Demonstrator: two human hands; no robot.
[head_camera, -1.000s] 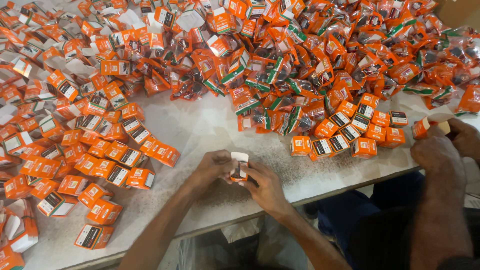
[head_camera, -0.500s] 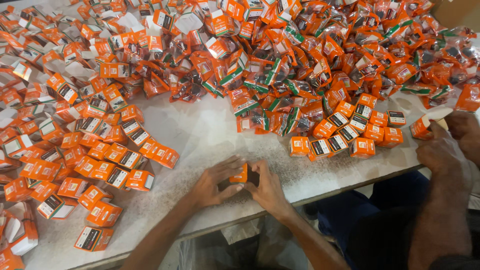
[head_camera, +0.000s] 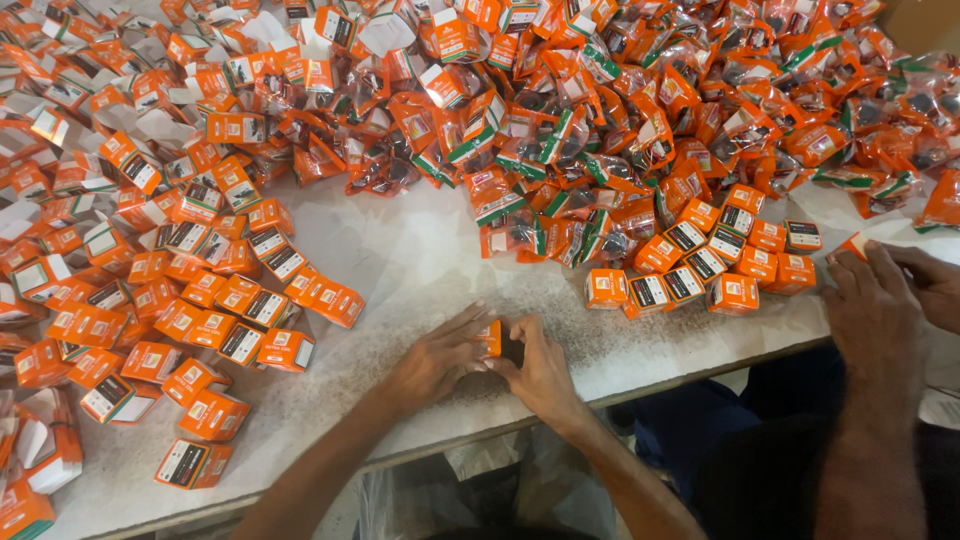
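Pinching the small orange carton (head_camera: 490, 338) between both hands, left hand (head_camera: 432, 362) and right hand (head_camera: 541, 372), you grip light, crushable card, so press its stiffer corners against the bench (head_camera: 420, 260).

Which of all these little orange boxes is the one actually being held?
The small orange box pinched between the left hand and right hand; the others lie untouched.
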